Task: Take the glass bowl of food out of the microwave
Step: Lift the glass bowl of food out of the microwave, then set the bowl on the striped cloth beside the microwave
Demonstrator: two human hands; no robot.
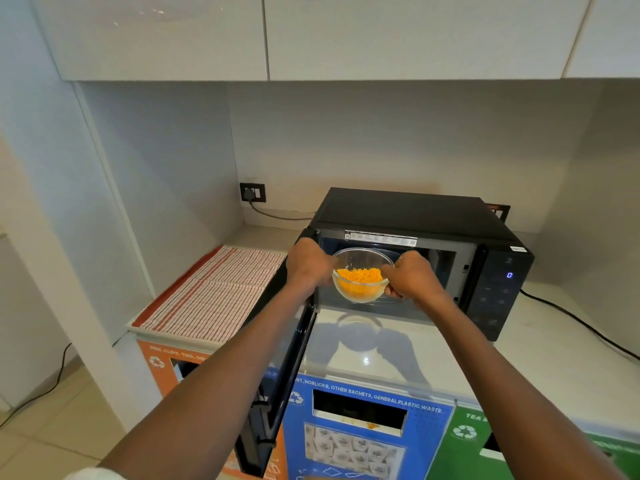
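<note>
A clear glass bowl (361, 279) holding orange shredded food is at the mouth of the black microwave (408, 216), lifted just above the cavity floor. My left hand (309, 262) grips the bowl's left rim. On the right rim, my right hand (412, 276) holds on with fingers wrapped under the edge. The microwave door (277, 382) hangs swung wide to the left, under my left forearm. The display on the control panel (498, 289) shows a blue 0.
A striped red and white cloth (214, 289) lies on the counter left of the microwave. White countertop (374, 351) lies in front of the cavity. Recycling bins (367, 420) with slots stand below the counter edge. A black power cable (581, 323) runs right. White cabinets hang overhead.
</note>
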